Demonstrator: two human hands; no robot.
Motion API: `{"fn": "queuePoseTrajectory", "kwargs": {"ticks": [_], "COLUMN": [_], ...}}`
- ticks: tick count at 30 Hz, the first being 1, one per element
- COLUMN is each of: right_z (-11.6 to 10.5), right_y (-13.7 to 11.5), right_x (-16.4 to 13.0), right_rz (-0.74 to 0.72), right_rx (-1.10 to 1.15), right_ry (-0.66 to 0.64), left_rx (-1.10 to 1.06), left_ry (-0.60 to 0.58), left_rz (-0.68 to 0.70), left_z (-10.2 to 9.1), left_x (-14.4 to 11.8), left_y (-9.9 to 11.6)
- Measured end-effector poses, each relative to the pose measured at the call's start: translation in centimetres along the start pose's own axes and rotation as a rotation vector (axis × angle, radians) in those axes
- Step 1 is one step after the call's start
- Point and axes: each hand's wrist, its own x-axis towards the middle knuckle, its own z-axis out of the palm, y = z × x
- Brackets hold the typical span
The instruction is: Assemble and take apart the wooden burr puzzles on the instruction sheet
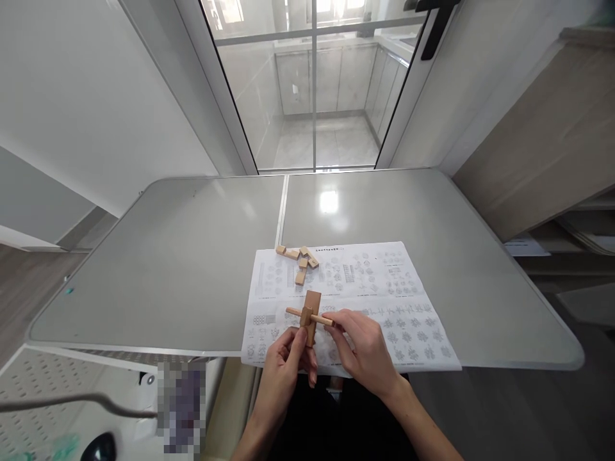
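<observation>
Above the front part of a printed sheet, my left hand [287, 358] grips a wooden block assembly [312, 307] from below, thumb on its near side. The assembly has a broad flat upright piece and a smaller block in front of it. A thin wooden stick [323, 319] runs crosswise through or against it; which of the two is hidden. My right hand [361, 346] pinches the stick's right end between thumb and fingers. Several loose notched wooden pieces [300, 278] lie just beyond, on the instruction sheet [384, 282] with its small line diagrams.
The grey folding table [192, 269] has a seam left of the sheet. Beyond its back edge stands a glass door [336, 89] with a black handle [435, 29]. A wooden shelf unit [538, 141] is at right. At lower left are a white perforated surface [43, 384] and a cable [77, 401].
</observation>
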Motion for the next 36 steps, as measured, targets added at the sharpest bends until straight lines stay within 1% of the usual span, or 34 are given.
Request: {"fn": "queuePoseTrajectory", "kwargs": {"ticks": [4,6,7,8,10,12,13,14,15,16,18,20,23,27,30,36], "right_z": [-1.3,-2.7,-3.6,-4.5,-6.5,-8.5,-9.4,-10.3,-11.0,-11.6,-12.6,-13.1,-13.3,-13.3,-13.3,-13.6], "right_y": [0.0,0.5,1.0,1.6,3.1,4.8,5.7,6.5,7.3,8.1,9.5,10.7,12.0,13.1,13.5,13.7], "right_x": [0.1,0.3,0.4,0.6,0.9,1.3,1.5,1.8,2.0,2.3,2.8,3.2,3.8,4.5,4.7,4.7], "right_rz": [0.018,0.035,0.044,0.056,0.083,0.125,0.153,0.172,0.189,0.203,0.239,0.264,0.319,0.375,0.404,0.415], "right_rx": [0.01,-0.003,-0.027,-0.065,-0.155,-0.27,-0.33,-0.38,-0.417,-0.451,-0.494,-0.517,-0.516,-0.488,-0.453,-0.41], "right_ry": [-0.013,0.007,0.023,0.044,0.078,0.102,0.091,0.108,0.104,0.106,0.097,0.103,0.125,0.158,0.155,0.116], "left_rx": [0.013,0.103,0.176,0.271,0.528,0.749,0.842,0.918,0.981,1.031,1.115,1.171,1.212,1.235,1.237,1.218], "left_ry": [-0.108,-0.097,-0.057,0.008,0.186,0.35,0.371,0.389,0.398,0.406,0.397,0.391,0.382,0.362,0.361,0.369], "left_rz": [-0.059,-0.024,0.029,0.106,0.274,0.461,0.555,0.614,0.643,0.652,0.626,0.584,0.569,0.582,0.589,0.609], "left_z": [-0.4,-1.2,-1.9,-2.6,-4.4,-6.5,-7.5,-8.5,-9.4,-10.1,-11.3,-11.9,-12.3,-12.6,-12.8,-13.0], "left_x": [0.1,0.2,0.4,0.7,1.8,3.6,4.7,5.8,6.9,7.8,9.3,10.1,10.4,10.3,10.4,10.5], "left_y": [0.3,0.9,1.2,1.6,2.2,2.7,2.8,2.8,2.7,2.7,2.4,2.0,1.6,1.3,1.1,0.8]}}
